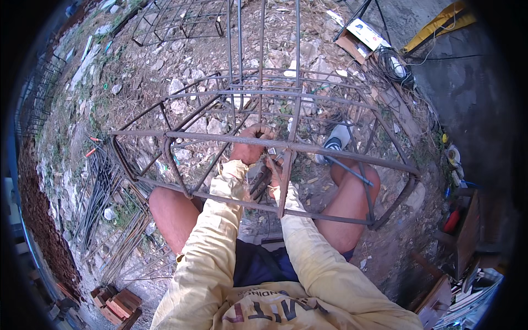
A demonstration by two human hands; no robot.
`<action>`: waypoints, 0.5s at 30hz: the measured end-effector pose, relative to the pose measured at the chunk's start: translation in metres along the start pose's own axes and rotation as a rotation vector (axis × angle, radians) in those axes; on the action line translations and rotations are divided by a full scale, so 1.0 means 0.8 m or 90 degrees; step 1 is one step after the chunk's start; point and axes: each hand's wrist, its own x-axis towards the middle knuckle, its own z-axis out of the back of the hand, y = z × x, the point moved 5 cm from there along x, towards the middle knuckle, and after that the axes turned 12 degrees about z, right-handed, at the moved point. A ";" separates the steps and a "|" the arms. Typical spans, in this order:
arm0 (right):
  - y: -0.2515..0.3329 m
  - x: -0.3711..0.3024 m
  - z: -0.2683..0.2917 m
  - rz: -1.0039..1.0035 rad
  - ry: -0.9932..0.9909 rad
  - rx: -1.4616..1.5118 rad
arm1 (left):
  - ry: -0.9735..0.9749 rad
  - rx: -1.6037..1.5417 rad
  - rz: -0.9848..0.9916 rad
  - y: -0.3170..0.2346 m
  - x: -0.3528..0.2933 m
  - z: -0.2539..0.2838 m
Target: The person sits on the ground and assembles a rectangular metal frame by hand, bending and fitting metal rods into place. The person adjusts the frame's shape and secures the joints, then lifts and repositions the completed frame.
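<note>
A rusty rebar cage point(220, 135) of long bars and square stirrups stands in front of me, over my bare knees. My left hand point(250, 144) is closed around a horizontal bar of the cage near its middle. Just to its right, my right hand point(274, 171) sits below that bar at a crossing of bars and grips a small tying tool point(278, 159); thin wire there is too small to make out. Both arms wear pale yellow sleeves.
Stony ground with dry grass lies beyond the cage. A bundle of loose rebar point(104, 187) lies on the left, bricks point(118, 305) at lower left. A second cage point(176, 19) lies at the top. A cardboard box point(360, 33), cables and tools sit at right.
</note>
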 end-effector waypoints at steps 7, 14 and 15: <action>-0.075 0.017 0.058 0.027 -0.058 0.067 | -0.168 0.129 -0.054 -0.051 -0.005 0.001; -0.100 0.022 0.058 -0.105 -0.134 0.165 | -0.159 0.060 -0.162 -0.080 -0.025 0.009; -0.097 0.036 0.065 -0.064 -0.198 -0.026 | -0.117 0.077 -0.123 -0.087 -0.027 -0.001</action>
